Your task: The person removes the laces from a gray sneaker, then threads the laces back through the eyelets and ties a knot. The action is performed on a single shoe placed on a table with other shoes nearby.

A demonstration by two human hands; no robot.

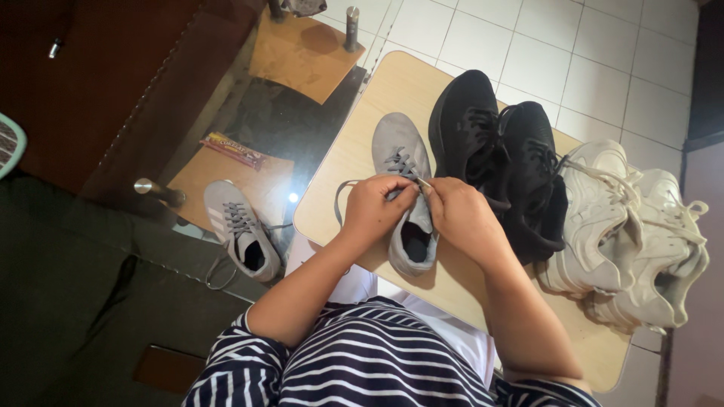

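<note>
On the wooden board (pixel 354 143), both hands' fingers (pixel 403 192) pinch the grey shoe's (pixel 403 151) laces (pixel 341 197).

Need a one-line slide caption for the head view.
Both hands, left hand and right hand, pinch the laces of a grey sneaker on a wooden board, beside black sneakers and white sneakers.

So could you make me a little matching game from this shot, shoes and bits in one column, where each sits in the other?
Things:
1. grey shoe with its lace in both hands
2. second grey shoe
3. black shoes
4. white shoes

Places:
A. at the right end of the wooden board
B. middle of the board, between grey and white
C. on the glass table, left of the board
D. on the board, nearest the left hand and right hand

Pairs: 1-D, 2-C, 3-B, 4-A
</note>
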